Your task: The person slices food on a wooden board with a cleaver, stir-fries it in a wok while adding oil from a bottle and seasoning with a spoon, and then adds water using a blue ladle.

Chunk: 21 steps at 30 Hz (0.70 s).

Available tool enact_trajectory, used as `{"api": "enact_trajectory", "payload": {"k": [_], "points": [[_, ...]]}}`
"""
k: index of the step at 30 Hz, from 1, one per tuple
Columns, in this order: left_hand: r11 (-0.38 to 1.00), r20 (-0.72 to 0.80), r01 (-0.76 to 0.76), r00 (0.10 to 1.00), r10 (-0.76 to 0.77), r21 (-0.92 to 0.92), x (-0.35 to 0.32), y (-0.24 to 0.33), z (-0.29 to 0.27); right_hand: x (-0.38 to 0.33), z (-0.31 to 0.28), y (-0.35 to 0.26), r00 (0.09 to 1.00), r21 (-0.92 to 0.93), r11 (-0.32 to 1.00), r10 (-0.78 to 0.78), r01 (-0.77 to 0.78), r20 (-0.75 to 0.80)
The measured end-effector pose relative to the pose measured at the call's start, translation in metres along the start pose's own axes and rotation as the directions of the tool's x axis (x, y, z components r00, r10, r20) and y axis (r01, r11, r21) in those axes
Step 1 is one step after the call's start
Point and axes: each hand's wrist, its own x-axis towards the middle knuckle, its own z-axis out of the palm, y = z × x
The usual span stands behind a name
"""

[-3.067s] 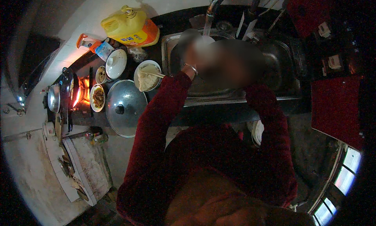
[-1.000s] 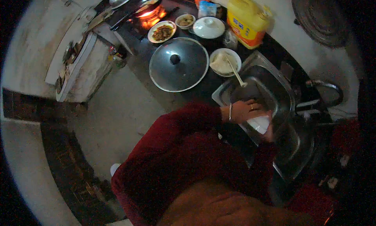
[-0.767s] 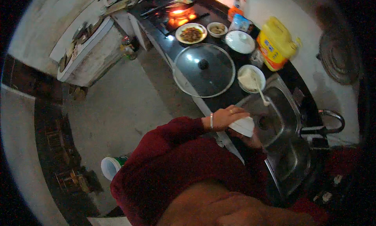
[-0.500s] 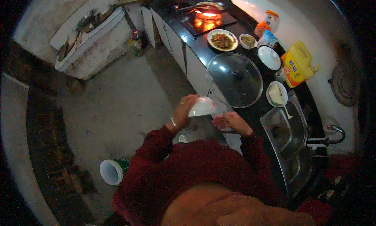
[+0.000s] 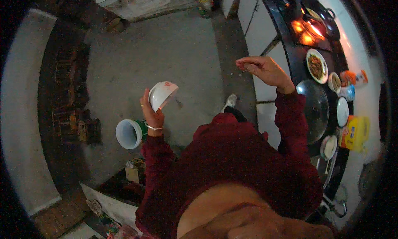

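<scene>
My left hand (image 5: 151,111) grips a white bowl (image 5: 159,97) with a red mark, tipped on its side over the floor. The bowl's opening faces down and to the right; its inside is mostly hidden. Just below it stands a white bucket (image 5: 119,132) with a green outside. My right hand (image 5: 267,71) is raised beside the cabinet fronts, its fingers stretched out and the thumb close under them. I see nothing held in it.
Along the right, the black counter (image 5: 285,52) carries a lit stove (image 5: 309,33), a wok (image 5: 331,25), a plate of food (image 5: 316,68), a glass lid (image 5: 315,110), a yellow jug (image 5: 354,133) and a white bowl (image 5: 329,147). A white shoe (image 5: 231,100) shows on the floor.
My view has turned left, away from the counter. My left hand has carried the bowl leftward toward the bucket. My right hand has come away from the bowl.
</scene>
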Motion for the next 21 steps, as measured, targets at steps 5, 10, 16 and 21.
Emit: {"api": "enact_trajectory", "payload": {"k": [5, 10, 16, 21], "points": [[0.971, -0.176, 0.189, 0.961, -0.213, -0.144, -0.010, -0.038, 0.022, 0.066, -0.030, 0.061, 0.987, -0.037, 0.998, -0.051, 0.057, 0.153], [0.981, -0.215, 0.143, 0.970, -0.113, 0.129, 0.007, -0.017, 0.049, 0.108, -0.058, 0.097, 0.964, 0.020, 0.992, -0.130, 0.129, 0.232], [0.961, -0.232, 0.114, 0.971, -0.054, 0.253, 0.053, -0.009, 0.100, 0.168, -0.099, 0.113, 0.955, 0.016, 0.984, -0.174, 0.175, 0.242], [0.957, -0.139, 0.047, 0.990, -0.006, 0.288, 0.076, -0.029, 0.113, 0.185, -0.096, 0.149, 0.937, 0.664, 0.739, -0.144, -0.113, 0.319]]}}
